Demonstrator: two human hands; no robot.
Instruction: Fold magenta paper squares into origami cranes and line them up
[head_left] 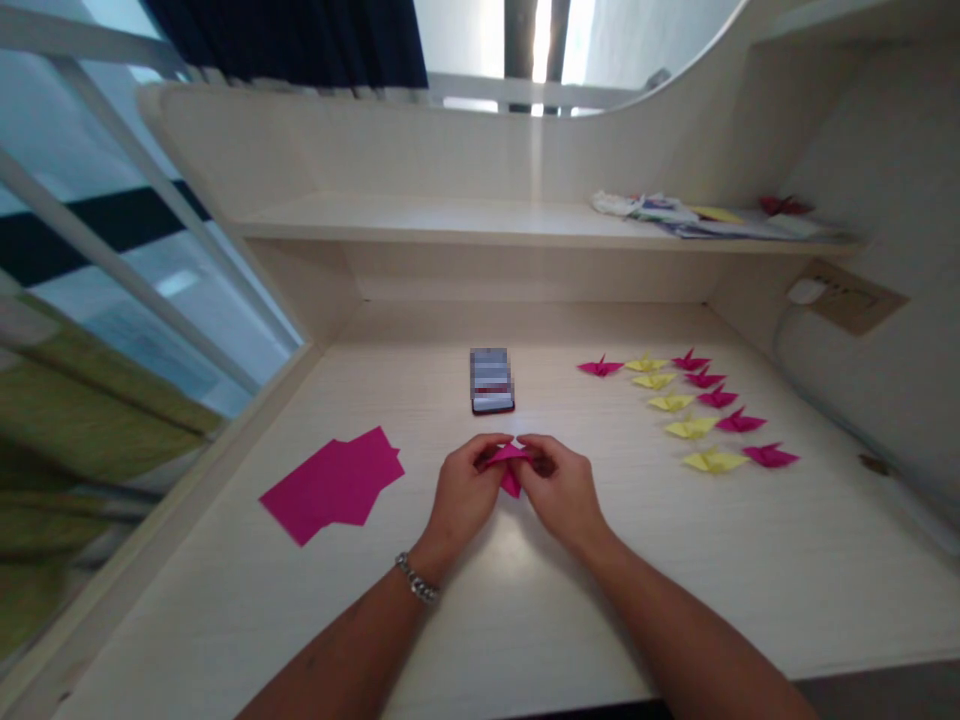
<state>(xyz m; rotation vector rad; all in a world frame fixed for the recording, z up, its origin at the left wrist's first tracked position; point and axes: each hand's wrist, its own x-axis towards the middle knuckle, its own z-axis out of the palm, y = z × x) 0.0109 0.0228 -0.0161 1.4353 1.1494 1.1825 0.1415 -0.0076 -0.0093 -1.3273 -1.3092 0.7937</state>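
Note:
Both hands meet at the middle of the pale desk [525, 590] around a small folded piece of pink paper [510, 465]. My left hand [465, 492] pinches its left side with fingers curled, and a metal bracelet sits on that wrist. My right hand [559, 490] pinches the right side. Only the top edge and a lower tip of the pink paper show between the fingers.
Flat pink paper sheets [334, 485] lie to the left. A phone [492, 381] lies just beyond the hands. Several folded pink and yellow paper figures [694, 410] sit in rows at the right. A shelf [465, 225] above holds papers [697, 215]. A wall socket [844, 290] is at the right.

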